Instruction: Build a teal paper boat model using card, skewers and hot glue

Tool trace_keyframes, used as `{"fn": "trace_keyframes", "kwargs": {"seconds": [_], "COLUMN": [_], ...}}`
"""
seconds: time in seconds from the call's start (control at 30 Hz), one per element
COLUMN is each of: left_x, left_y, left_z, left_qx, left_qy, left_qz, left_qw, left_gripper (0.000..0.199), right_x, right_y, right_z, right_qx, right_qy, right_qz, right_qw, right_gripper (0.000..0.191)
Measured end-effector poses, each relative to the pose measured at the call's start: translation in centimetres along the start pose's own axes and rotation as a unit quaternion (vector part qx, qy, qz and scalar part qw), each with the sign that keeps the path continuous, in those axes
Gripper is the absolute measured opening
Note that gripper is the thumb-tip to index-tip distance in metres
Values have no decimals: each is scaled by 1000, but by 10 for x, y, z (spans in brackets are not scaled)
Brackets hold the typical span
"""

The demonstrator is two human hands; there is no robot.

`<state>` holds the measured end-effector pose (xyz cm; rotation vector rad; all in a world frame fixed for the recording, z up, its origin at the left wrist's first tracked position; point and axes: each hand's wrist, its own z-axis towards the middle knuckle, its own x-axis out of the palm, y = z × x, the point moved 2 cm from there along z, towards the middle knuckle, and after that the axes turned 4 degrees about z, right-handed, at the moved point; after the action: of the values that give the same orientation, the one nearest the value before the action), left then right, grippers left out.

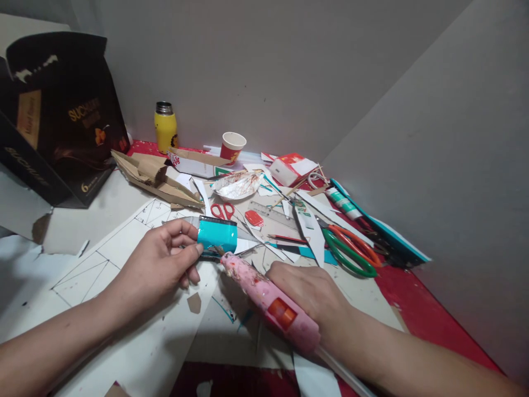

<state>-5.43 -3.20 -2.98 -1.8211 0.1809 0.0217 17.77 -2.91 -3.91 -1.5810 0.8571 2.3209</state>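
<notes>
Left grip [165, 256] pinched one blue piece [217, 235] by its left end; right grip [308, 286] clasped one glue gun [264, 295]; one cup [232, 149] stood beyond.

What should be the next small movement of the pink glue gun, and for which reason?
Probably guide the tip of the glue gun slowly along the lower edge of the blue piece: the right hand holds the tip at that edge, and the left hand steadies the piece.
</notes>
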Motion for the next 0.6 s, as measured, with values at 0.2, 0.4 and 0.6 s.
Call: {"fn": "trace_keyframes", "kwargs": {"seconds": [0.2,0.4,0.6], "left_x": [0,-2,0], "left_y": [1,1,-3], "left_z": [1,1,-1], "left_qx": [1,-1,2], "left_qy": [1,-3,-11], "left_qz": [6,5,1], "left_qw": [1000,1000,1000], "left_gripper": [13,15,20], "right_x": [-1,-6,-17], "right_y": [-1,1,0], "right_z": [-7,-7,-16], "right_qx": [3,5,25], "right_qy": [-13,0,-9], "right_qz": [-12,-7,-39], "right_qw": [1000,1000,999], "right_gripper": [16,17,22]}}
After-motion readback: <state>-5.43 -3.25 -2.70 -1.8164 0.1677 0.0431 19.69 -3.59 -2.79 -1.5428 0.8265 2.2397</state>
